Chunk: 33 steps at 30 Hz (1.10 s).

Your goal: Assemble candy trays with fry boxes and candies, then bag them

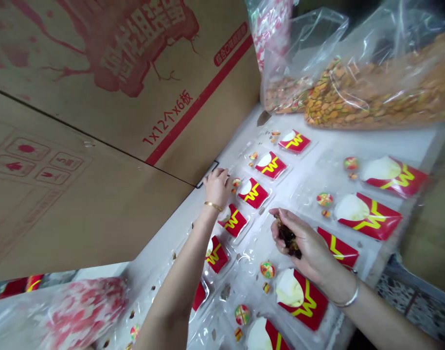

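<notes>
- In the head view, a clear tray point(266, 198) lies at our left hand point(217, 187), the nearer one, its long axis running rightward towards a red packet point(254, 193).
- Our right hand point(302, 240), well apart, is closed around dark pieces point(288, 236), rightward of the left hand and closer to us.
- The left hand curls downward; we cannot tell whether it grips anything.

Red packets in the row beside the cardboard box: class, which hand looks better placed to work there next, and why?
Probably the left hand: it is beside those red packets, while the right hand, curled around dark pieces, is over the other row.
</notes>
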{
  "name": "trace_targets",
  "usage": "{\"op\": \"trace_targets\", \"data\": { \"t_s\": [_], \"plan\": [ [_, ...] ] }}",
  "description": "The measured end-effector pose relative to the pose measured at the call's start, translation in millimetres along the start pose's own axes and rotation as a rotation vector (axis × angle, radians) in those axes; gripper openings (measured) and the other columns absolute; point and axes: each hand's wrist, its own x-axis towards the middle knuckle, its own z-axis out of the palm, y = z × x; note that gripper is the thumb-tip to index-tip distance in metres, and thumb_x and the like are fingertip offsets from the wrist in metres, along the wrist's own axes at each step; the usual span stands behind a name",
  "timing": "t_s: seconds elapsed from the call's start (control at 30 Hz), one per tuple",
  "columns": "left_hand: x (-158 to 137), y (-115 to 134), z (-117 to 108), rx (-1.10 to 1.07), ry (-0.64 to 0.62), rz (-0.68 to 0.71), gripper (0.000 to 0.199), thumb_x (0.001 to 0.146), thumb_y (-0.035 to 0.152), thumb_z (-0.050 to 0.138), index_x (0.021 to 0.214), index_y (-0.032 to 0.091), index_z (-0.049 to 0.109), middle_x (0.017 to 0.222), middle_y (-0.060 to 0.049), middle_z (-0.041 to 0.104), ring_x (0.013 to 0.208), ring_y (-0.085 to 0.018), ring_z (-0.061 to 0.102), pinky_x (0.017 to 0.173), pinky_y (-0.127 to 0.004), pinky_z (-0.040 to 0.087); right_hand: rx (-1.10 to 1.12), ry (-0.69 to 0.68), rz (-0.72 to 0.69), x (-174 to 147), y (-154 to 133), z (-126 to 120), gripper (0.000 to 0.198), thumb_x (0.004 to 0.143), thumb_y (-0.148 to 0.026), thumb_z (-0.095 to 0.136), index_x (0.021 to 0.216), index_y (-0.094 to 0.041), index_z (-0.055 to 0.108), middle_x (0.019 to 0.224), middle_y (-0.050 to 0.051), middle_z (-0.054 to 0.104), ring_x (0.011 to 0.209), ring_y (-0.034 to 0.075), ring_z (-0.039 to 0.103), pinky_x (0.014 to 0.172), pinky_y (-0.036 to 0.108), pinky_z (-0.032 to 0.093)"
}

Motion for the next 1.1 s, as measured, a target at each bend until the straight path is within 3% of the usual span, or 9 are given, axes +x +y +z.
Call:
{"op": "trace_targets", "data": {
  "t_s": [0.07, 0.2, 0.27, 0.37, 0.53, 0.6, 0.73, 0.83, 1.1],
  "plan": [
    [-16.3, 20.8, -15.2, -0.238, -0.051, 0.075, 0.025, 0.087, 0.034, 0.05, 0.105, 0.023, 0.063, 0.115, -0.009, 0.059, 0.108, -0.024, 0.052, 0.094, -0.04, 0.035, 0.028, -0.004, -0.012, 2.3, -1.7, 1.7, 0.028, 0.082, -0.044, 0.06, 0.102, -0.025, 0.054, 0.064, -0.002, 0.054, 0.048, 0.007, 0.038, 0.042, 0.019, 0.022],
    [-55.6, 65.7, -39.0, -0.757, -0.381, 0.237, 0.02, 0.085, 0.036, 0.056, 0.093, 0.02, 0.065, 0.103, -0.006, 0.064, 0.098, -0.018, 0.057, 0.091, -0.032, 0.042, 0.063, -0.037, -0.023, 4.3, -3.3, 5.9, 0.033, 0.084, -0.046, 0.058, 0.11, -0.028, 0.05, 0.061, -0.003, 0.053, 0.046, 0.007, 0.037, 0.042, 0.018, 0.023],
    [-68.2, 79.8, -41.3, -0.838, -0.479, 0.177, 0.019, 0.084, 0.036, 0.057, 0.086, 0.019, 0.064, 0.093, -0.005, 0.065, 0.088, -0.016, 0.059, 0.084, -0.03, 0.045, 0.072, -0.041, -0.019, 4.4, -3.5, 7.6, 0.033, 0.084, -0.046, 0.057, 0.112, -0.029, 0.05, 0.061, -0.003, 0.053, 0.046, 0.007, 0.037, 0.042, 0.017, 0.023],
    [-65.5, 82.6, -35.6, -0.867, -0.472, 0.047, 0.021, 0.084, 0.038, 0.057, 0.081, 0.017, 0.062, 0.079, -0.003, 0.065, 0.074, -0.013, 0.058, 0.072, -0.026, 0.046, 0.104, -0.021, -0.019, 4.1, -6.1, 7.7, 0.029, 0.084, -0.043, 0.058, 0.109, -0.028, 0.053, 0.061, -0.003, 0.052, 0.047, 0.007, 0.037, 0.041, 0.017, 0.024],
    [0.0, 53.7, -14.1, -0.724, -0.046, -0.064, 0.016, 0.078, 0.033, 0.06, 0.079, 0.016, 0.062, 0.078, -0.003, 0.066, 0.07, -0.013, 0.059, 0.066, -0.024, 0.045, 0.281, 0.042, 0.046, 1.0, -17.0, -0.6, 0.016, 0.081, -0.029, 0.059, 0.093, -0.018, 0.06, 0.076, 0.002, 0.056, 0.053, 0.006, 0.04, 0.043, 0.016, 0.029],
    [36.4, 40.6, -0.2, -0.659, 0.053, -0.094, 0.011, 0.077, 0.028, 0.058, 0.076, 0.016, 0.059, 0.075, -0.003, 0.066, 0.07, -0.013, 0.061, 0.063, -0.023, 0.045, 0.302, 0.051, 0.038, -0.8, -20.4, -4.5, 0.015, 0.08, -0.026, 0.059, 0.093, -0.017, 0.061, 0.079, 0.003, 0.056, 0.053, 0.006, 0.04, 0.042, 0.017, 0.03],
    [98.4, 24.6, 30.2, -0.588, -0.024, -0.16, 0.005, 0.077, 0.021, 0.052, 0.075, 0.017, 0.053, 0.066, 0.0, 0.063, 0.061, -0.011, 0.061, 0.057, -0.02, 0.043, 0.209, 0.016, 0.012, -2.8, -24.4, -9.5, 0.021, 0.082, -0.03, 0.06, 0.1, -0.02, 0.06, 0.076, 0.002, 0.055, 0.05, 0.005, 0.035, 0.04, 0.017, 0.024],
    [128.1, 21.7, 46.9, -0.514, -0.056, -0.181, 0.008, 0.075, 0.021, 0.052, 0.07, 0.016, 0.056, 0.064, 0.0, 0.062, 0.058, -0.01, 0.057, 0.057, -0.021, 0.041, 0.135, -0.004, -0.017, -2.1, -27.9, -11.8, 0.022, 0.084, -0.036, 0.059, 0.102, -0.023, 0.058, 0.073, -0.001, 0.053, 0.048, 0.006, 0.034, 0.041, 0.018, 0.022],
    [160.4, 21.6, 55.3, -0.416, -0.081, -0.267, 0.016, 0.068, 0.027, 0.065, 0.062, 0.014, 0.058, 0.05, 0.002, 0.053, 0.053, -0.012, 0.049, 0.055, -0.024, 0.035, 0.076, -0.003, -0.06, 6.3, -38.4, -15.7, 0.02, 0.088, -0.041, 0.052, 0.092, -0.022, 0.054, 0.066, -0.002, 0.05, 0.048, 0.007, 0.036, 0.044, 0.02, 0.023]
  ]
}}
